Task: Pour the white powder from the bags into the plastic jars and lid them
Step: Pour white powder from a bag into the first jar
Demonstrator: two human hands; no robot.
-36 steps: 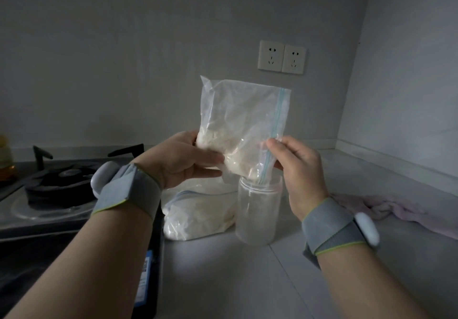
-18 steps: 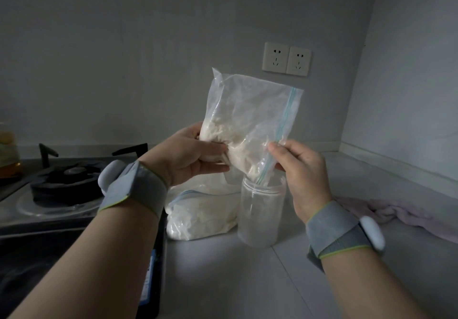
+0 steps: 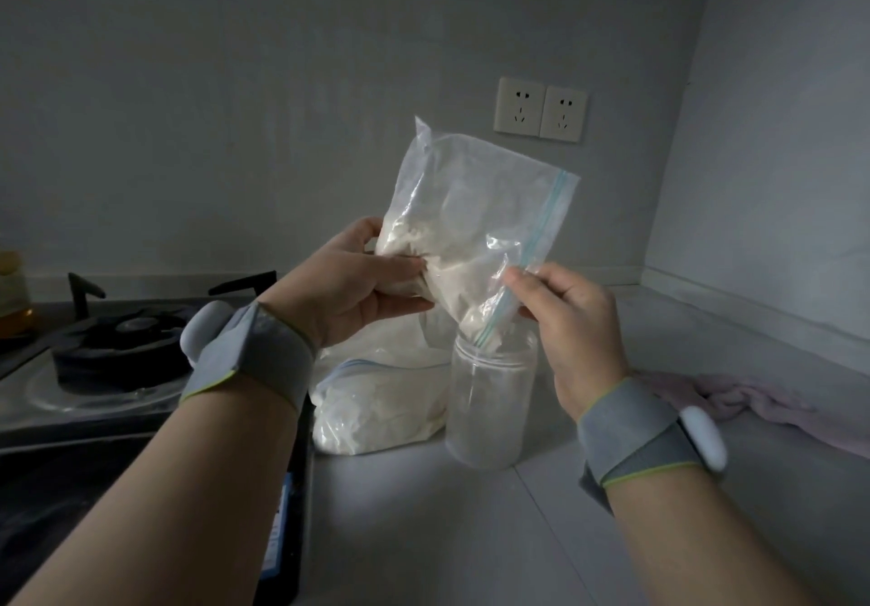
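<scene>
White powder (image 3: pixel 447 255) fills the zip bag (image 3: pixel 475 182), left hand (image 3: pixel 348 290) and right hand (image 3: pixel 576 323) gripping it, mouth in jar (image 3: pixel 489 408)

My left hand (image 3: pixel 358 285) grips the tilted powder bag (image 3: pixel 471 210) at its bulge; my right hand (image 3: pixel 572 323) pinches the zip edge — the lower corner dips into the open plastic jar (image 3: pixel 489 403) on the counter (image 3: pixel 423 535), a second bag (image 3: pixel 381 410) lying just beside it.

Bare forearms (image 3: pixel 155 488), grey wristbands (image 3: pixel 249 361) (lime-green edging), white oval pod (image 3: pixel 704 438) on each
</scene>
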